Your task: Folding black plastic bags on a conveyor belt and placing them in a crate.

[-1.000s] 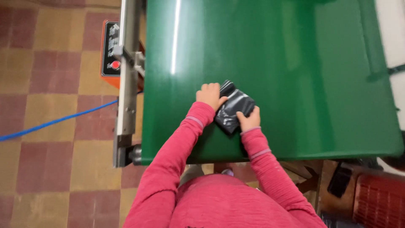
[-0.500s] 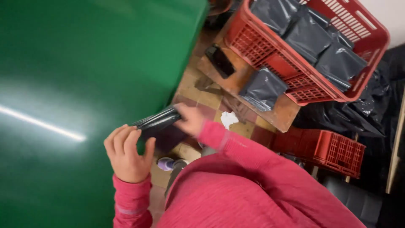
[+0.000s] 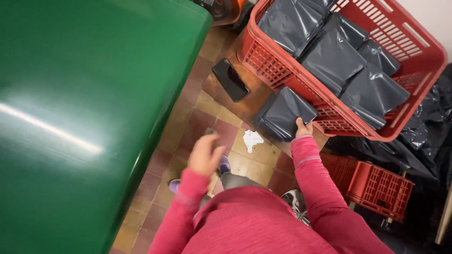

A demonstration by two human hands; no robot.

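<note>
Nearest the camera are the red sleeves of the person's top. The left hand (image 3: 205,155) hangs loose and blurred over the tiled floor (image 3: 197,120), fingers half curled and gripping nothing, just off the rounded edge of the green counter (image 3: 94,94) that fills everything to its left. Under that hand a shoe (image 3: 224,164) shows on the tiles, and a crumpled white scrap (image 3: 252,139) lies on the floor between the two hands.

The right hand (image 3: 303,128) reaches further out, its fingers closed on the near corner of a dark grey pouch (image 3: 285,113). The pouch lies tilted on a low brown board, its far edge touching the wall of the red basket (image 3: 287,70). Left of the pouch, on the same board, a black phone (image 3: 230,79) lies flat, apart from it.

Beyond the right hand, the basket holds more pouches (image 3: 339,59) of the same grey, overlapping one another in a loose pile. To the right of that hand and lower down stands a small red crate (image 3: 386,188), with black bags (image 3: 428,127) heaped behind it.
</note>
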